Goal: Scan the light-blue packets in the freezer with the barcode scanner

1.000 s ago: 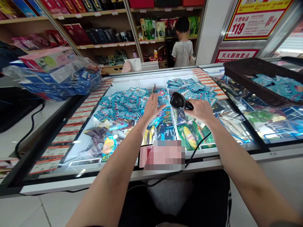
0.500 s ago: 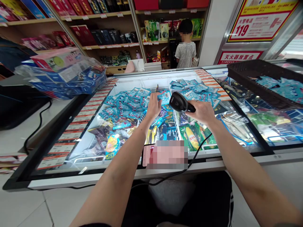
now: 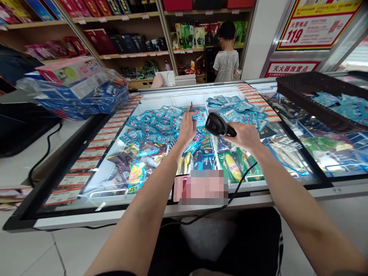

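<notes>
Your right hand point(image 3: 246, 135) is wrapped around a black scanner point(image 3: 216, 124); your left hand point(image 3: 187, 130) is beside a blue packet point(image 3: 202, 115).
Your hands are apart: the right one is closed on the scanner's handle, while you cannot tell whether the left fingers pinch the packet or only touch it. The scanner juts from your right hand toward the left, its head near the packet; it should feel light and stiff, firmest by the handle, with the cord point(image 3: 244, 174) trailing below that hand likely to tug a little. The packet, just right of your left fingertips above the glass-topped freezer point(image 3: 80, 219), looks thin, light, flexible and perhaps slick, so an edge pinch clear of the printed code seems best. More blue packets point(image 3: 156, 124) lie left of your left hand.
</notes>
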The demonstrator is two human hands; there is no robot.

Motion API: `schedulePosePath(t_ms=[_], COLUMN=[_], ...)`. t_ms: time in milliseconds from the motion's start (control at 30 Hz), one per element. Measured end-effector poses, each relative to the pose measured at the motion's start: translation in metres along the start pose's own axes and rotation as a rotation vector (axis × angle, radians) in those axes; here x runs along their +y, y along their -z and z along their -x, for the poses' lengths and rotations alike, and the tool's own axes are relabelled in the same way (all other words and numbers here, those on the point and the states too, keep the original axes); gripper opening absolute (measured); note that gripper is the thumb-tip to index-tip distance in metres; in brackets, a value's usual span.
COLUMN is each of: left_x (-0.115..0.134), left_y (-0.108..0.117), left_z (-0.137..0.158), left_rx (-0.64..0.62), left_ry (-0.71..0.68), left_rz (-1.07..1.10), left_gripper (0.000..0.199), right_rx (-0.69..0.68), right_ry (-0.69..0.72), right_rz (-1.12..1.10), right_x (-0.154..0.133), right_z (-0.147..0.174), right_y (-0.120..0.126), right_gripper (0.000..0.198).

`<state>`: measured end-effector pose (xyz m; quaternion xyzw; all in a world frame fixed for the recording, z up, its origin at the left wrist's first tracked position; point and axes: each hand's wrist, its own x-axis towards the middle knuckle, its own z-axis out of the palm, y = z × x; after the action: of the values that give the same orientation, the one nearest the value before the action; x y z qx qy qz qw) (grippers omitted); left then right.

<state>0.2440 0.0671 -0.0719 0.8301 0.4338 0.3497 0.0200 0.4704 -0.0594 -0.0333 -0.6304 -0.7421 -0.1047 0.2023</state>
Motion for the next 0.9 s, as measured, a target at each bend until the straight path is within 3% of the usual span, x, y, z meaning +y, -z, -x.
schedulePosePath(t_ms=[433,667,900], left_x=[0.0,0.011,-0.005], left_y=[0.0,0.008,0.026], left_z=[0.0,0.004,0.013], left_rx=[-0.003,-0.004,-0.213], left_ry=[-0.002,-0.016,-0.021], left_rz=[-0.017,-0.222,-0.343], left_gripper=[0.04,0.044,0.04], right_rx=[0.03,-0.016,-0.1], right_ry=[-0.006,-0.014,0.003], right_rz=[-0.042,-0.011,0.041], right_x=[0.001,-0.002,-0.006], right_z=[0.001,0.003,0.0], right_y=[-0.003,-0.004,-0.003], right_gripper=[0.04,0.039,0.04])
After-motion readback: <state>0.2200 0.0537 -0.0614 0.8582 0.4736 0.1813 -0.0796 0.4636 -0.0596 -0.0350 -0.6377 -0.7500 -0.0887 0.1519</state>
